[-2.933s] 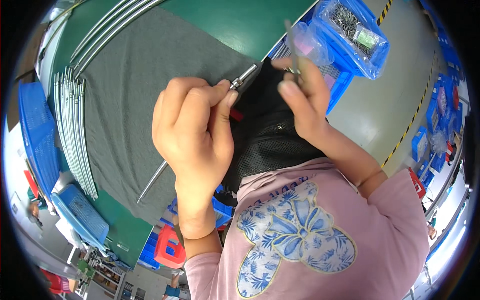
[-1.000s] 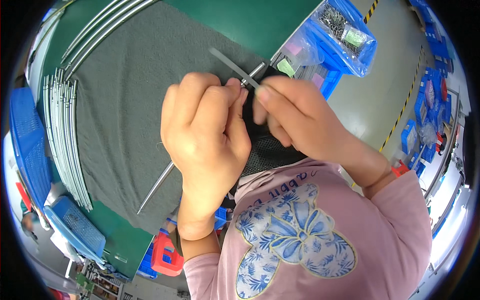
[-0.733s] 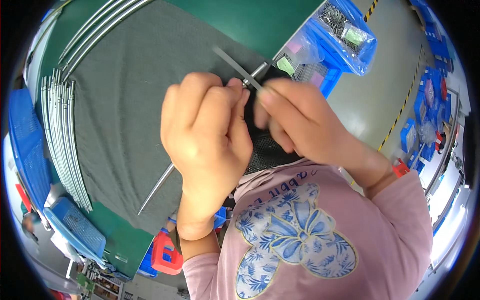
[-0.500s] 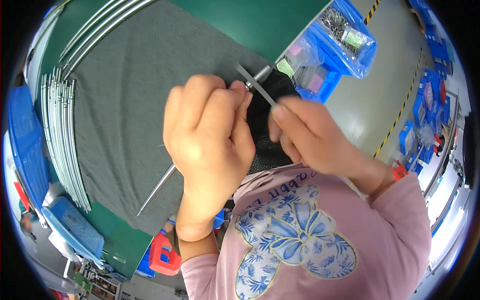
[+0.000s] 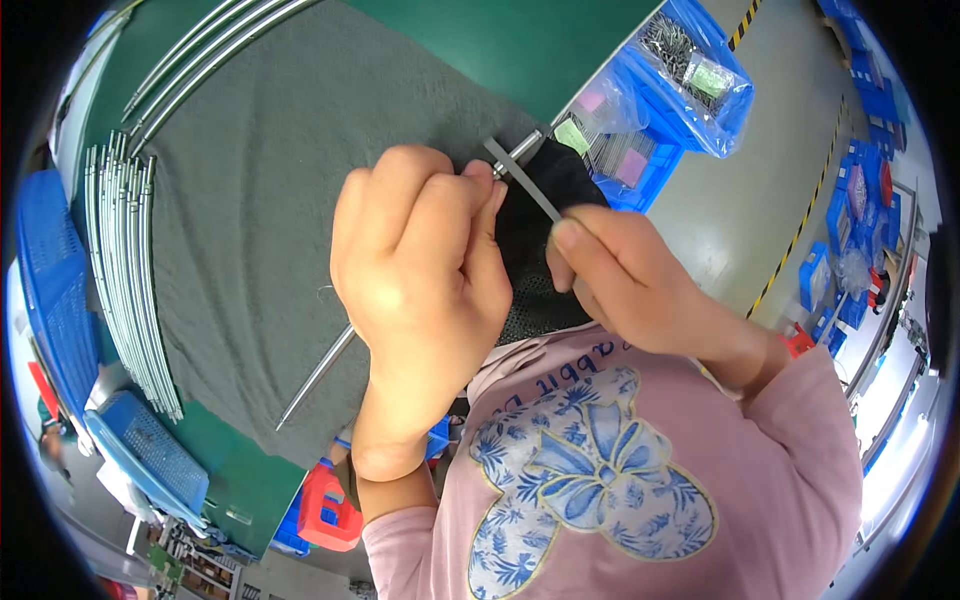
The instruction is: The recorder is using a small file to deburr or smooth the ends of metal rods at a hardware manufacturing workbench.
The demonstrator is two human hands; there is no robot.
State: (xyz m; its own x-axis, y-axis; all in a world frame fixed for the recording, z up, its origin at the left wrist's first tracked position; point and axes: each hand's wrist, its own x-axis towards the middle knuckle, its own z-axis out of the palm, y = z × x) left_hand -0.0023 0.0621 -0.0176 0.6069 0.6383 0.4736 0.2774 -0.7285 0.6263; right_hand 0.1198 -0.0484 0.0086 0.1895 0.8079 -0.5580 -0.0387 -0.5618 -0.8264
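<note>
My left hand (image 5: pixel 420 260) is closed round a long, thin metal rod (image 5: pixel 318 375). One end of the rod slants out below the hand toward the lower left, and the other shows past the fingertips at the upper right. In my right hand (image 5: pixel 630 275), pinched between thumb and fingers, is a narrow flat grey file (image 5: pixel 535 190). It lies across the rod near the upper right end, close to my left fingertips. My left fist hides the rod's middle, and the file's grip end is inside my right hand.
A dark grey cloth (image 5: pixel 240 220) covers much of the green table (image 5: pixel 480 40). Many metal rods (image 5: pixel 125 280) lie bundled at the left, with several more at the far left. Blue baskets (image 5: pixel 150 445) stand along the left edge. Blue bins (image 5: pixel 735 120) with bagged metal parts are at the right.
The file has slid along its length toward the lower right across the rod, with my right hand drawn back slightly. My left hand and the rod have barely shifted.
</note>
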